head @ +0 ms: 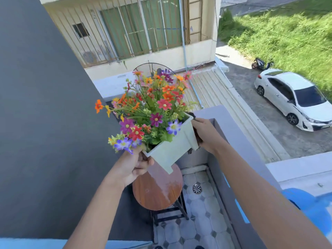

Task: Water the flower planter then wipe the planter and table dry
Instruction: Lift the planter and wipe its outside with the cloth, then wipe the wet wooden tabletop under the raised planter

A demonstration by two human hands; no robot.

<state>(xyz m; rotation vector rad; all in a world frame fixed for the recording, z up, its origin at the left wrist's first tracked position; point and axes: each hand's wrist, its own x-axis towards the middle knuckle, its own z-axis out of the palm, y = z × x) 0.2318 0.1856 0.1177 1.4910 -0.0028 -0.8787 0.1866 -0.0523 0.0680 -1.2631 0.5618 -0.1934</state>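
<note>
A pale green rectangular planter full of colourful flowers hangs tilted in the air above a small round wooden table. My left hand grips the planter's near left end. My right hand presses a dark cloth against the planter's far right end. The cloth is mostly hidden between the hand and the planter. The table top shows a pale wet sheen on its right half.
A grey balcony wall runs along the right, a dark wall on the left. Below the table are grey floor tiles with a metal drain. A blue object sits on the ledge at right.
</note>
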